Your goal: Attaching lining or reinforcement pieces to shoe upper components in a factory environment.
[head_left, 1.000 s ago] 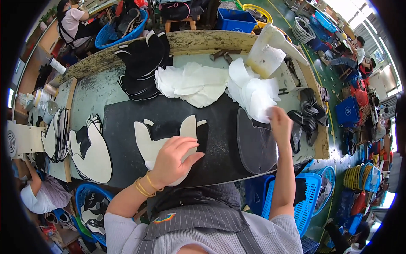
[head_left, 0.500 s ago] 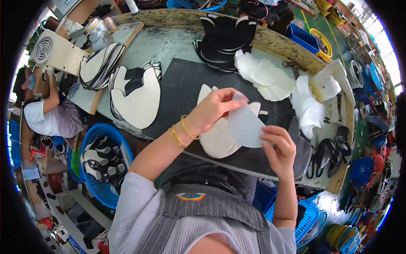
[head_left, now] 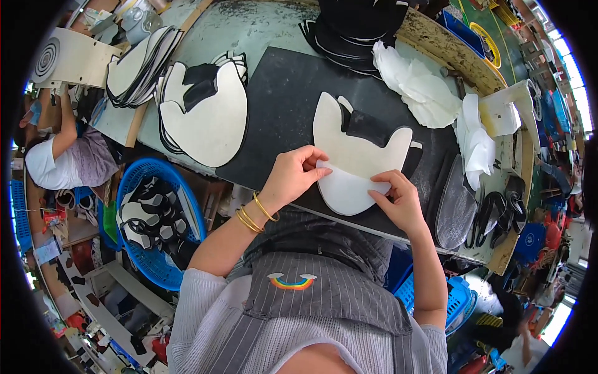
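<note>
1. The workbench (head_left: 261,28) fills the upper half of the frame, its pale green top worn along the far edge at upper right.
2. A black mat (head_left: 280,106) lies across the middle of the bench, running from upper centre down to the lower right.
3. A blue basket (head_left: 134,181) sits off the bench at centre left, filled with black and white cut pieces.
4. A stack of white and black shoe panels (head_left: 208,124) lies left of centre, overlapping the left edge of the mat; another stack (head_left: 134,65) leans further toward the upper left.
5. A heap of white sheets (head_left: 420,90) lies at upper right, with a pile of black pieces (head_left: 355,31) at top centre just beside it.
6. A large white panel with a black patch (head_left: 361,140) lies flat on the mat in the centre of the frame.
7. A smaller rounded white piece (head_left: 346,190) lies against the lower edge of that panel, just below the frame's centre, overlapping it.
8. The left hand (head_left: 293,177), with gold bangles (head_left: 252,215) at the wrist, pinches the left upper edge of the white piece between thumb and fingers.
9. The right hand (head_left: 398,199) presses on the right edge of the same piece, fingertips closed on it.
10. Dark grey oval pieces (head_left: 455,212) and black straps (head_left: 498,215) lie at the right end of the mat.
</note>
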Demonstrator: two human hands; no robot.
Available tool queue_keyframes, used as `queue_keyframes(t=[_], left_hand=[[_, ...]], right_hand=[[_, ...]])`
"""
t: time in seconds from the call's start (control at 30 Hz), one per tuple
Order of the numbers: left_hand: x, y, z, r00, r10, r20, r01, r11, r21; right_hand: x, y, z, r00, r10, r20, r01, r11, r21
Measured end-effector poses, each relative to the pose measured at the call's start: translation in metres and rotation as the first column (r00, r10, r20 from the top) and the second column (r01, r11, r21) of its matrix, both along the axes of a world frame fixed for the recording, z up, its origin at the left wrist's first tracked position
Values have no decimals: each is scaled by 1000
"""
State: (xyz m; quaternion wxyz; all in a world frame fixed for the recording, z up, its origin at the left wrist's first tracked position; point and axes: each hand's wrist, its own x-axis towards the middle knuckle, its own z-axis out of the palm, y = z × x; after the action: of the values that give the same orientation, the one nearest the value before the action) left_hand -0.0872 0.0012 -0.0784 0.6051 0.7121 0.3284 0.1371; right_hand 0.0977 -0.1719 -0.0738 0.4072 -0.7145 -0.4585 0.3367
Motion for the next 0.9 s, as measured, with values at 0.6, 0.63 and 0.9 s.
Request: queue_keyframes(t=[0.6,0.63,0.9], left_hand=[[43,-61,29,840,-541,-38,365,511,778],[51,-68,38,835,-549,42,318,543,777],[71,-138,52,858,-333,391,435,877,-207]], right_hand=[[46,-151,22,601,-311,736,414,909,47],[48,-152,25,676,-406,615,481,875,49],[-23,-65,64,710,-635,-306,700,683,207]])
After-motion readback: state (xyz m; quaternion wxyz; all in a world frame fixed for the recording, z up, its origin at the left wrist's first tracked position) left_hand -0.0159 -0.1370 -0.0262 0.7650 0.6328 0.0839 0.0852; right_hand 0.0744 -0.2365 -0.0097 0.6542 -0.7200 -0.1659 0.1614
